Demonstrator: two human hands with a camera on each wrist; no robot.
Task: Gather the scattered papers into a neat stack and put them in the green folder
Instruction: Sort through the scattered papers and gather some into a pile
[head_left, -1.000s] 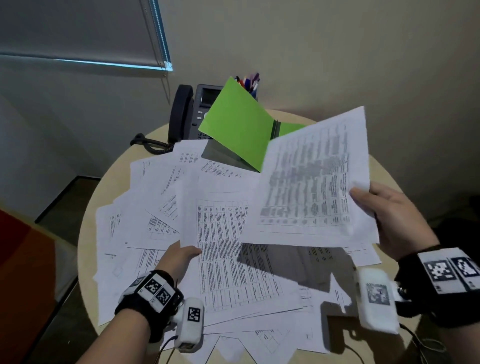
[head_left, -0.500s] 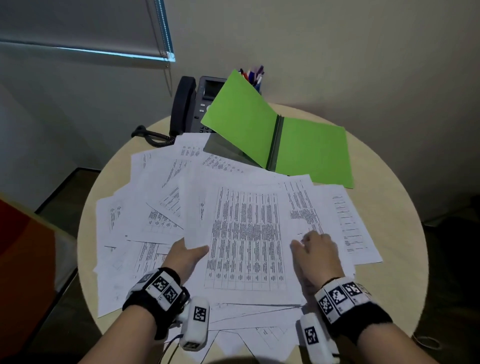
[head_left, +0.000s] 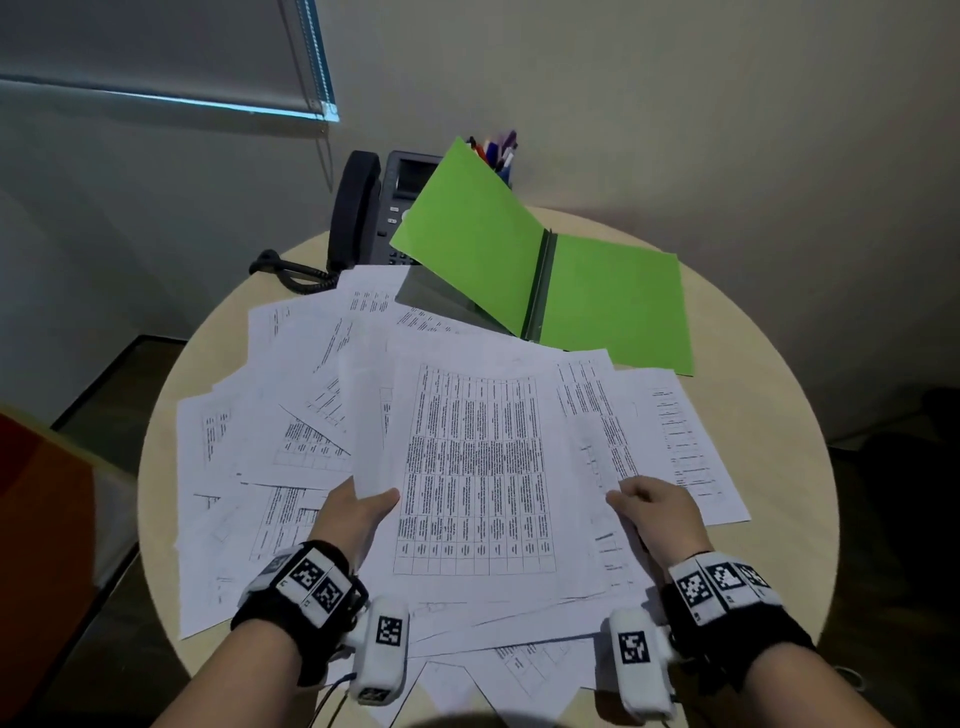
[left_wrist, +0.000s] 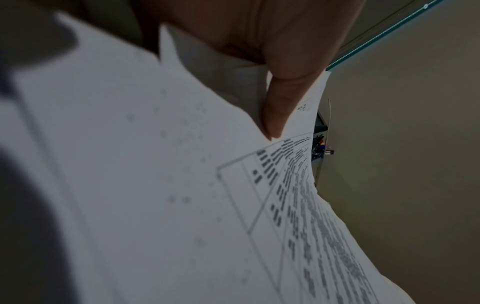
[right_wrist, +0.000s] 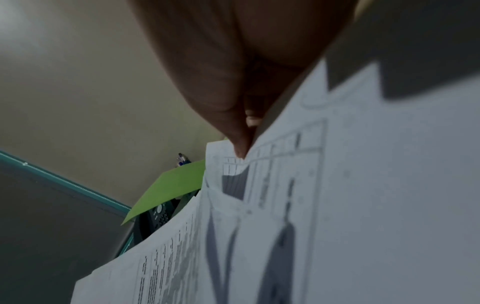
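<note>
Printed white papers (head_left: 472, 467) lie fanned over the round table (head_left: 779, 467). The green folder (head_left: 613, 296) lies open at the back right, its left cover propped up at a slant. My left hand (head_left: 358, 512) grips the left edge of the middle bundle, thumb on top, and that edge curls upward. My right hand (head_left: 657, 506) pinches the bundle's right edge. In the left wrist view the thumb (left_wrist: 278, 107) presses on the sheets (left_wrist: 182, 185). In the right wrist view the thumb (right_wrist: 228, 115) pinches the sheets (right_wrist: 337, 205), with the folder (right_wrist: 171, 187) beyond.
A black desk phone (head_left: 374, 213) with a coiled cord stands at the back left, partly behind the folder's raised cover. A cup of pens (head_left: 496, 150) stands behind the folder. More loose sheets (head_left: 223, 467) spread to the table's left and front edges.
One second ago my right hand held a sheet up in the air. It laid the sheet on the pile, and now both hands grip the sides of the middle bundle.
</note>
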